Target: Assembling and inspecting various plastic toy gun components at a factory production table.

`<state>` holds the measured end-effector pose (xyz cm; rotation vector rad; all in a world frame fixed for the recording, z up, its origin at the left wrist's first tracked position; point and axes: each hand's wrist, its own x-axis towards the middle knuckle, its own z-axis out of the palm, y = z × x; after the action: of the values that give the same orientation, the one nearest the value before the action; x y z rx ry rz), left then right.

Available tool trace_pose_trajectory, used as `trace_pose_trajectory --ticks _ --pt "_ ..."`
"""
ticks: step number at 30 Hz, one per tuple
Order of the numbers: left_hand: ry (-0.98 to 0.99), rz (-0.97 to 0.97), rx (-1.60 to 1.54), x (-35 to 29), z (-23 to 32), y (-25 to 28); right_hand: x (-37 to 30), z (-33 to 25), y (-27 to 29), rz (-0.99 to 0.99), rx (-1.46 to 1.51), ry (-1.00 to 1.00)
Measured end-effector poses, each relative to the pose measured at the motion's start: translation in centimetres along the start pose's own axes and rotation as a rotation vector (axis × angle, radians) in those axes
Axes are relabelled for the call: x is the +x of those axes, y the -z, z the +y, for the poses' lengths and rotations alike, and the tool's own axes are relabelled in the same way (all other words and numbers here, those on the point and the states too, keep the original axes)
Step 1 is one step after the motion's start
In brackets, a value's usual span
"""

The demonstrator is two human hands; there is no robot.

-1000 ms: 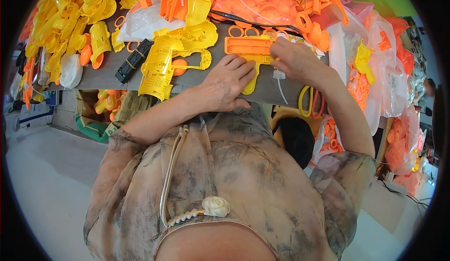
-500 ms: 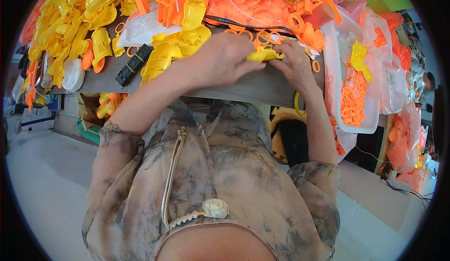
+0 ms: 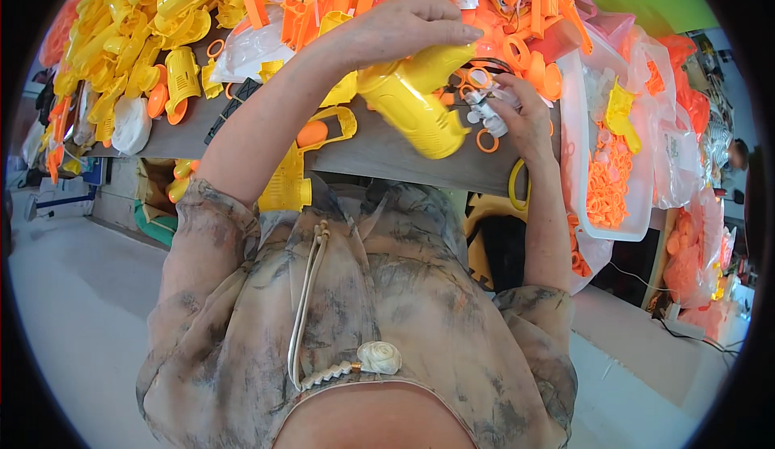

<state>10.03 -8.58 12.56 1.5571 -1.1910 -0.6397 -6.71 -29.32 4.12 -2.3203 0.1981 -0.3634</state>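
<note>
At the left, your forearm is slanting across the front edge of the grey tabletop (image 3: 371,158), over a loose yellow shell (image 3: 282,187) that is overhanging that edge. Your left hand (image 3: 412,23) is arching palm-down toward the far edge, elbow out and wrist bent, and is grasping the handle of a yellow casing (image 3: 416,114); its thumb is showing along the handle, but the other fingertips are hiding.

The casing is hanging between your hands above the tabletop, its vented barrel tilting toward the front edge. You are probably handling something light and fairly stiff, with smooth plastic that could be slipping under dry fingers; its thin rims are likely flexing if squeezed hard. The handle is looking like a sound hold, with the barrel's rounded flank as a second one.

Farther right, the clear-and-white part (image 3: 487,114) is looking small and more fragile, so a gentle pinch around its body is seeming wisest. Your right hand (image 3: 525,114) is pinching it between thumb and forefinger, turning inward, while its forearm is rising almost upright over the front edge, left of the white bin (image 3: 575,126).
</note>
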Motion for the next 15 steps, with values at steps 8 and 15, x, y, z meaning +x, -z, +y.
trace_pose_trajectory --ticks 8,15 --pt "-0.455 0.436 0.040 -4.9 1.2 2.4 -1.8 -5.9 -1.9 0.379 -0.643 0.282" --pt "-0.520 0.576 -0.226 -4.9 2.8 5.3 -4.8 -14.0 -9.7 0.001 -0.096 0.541"
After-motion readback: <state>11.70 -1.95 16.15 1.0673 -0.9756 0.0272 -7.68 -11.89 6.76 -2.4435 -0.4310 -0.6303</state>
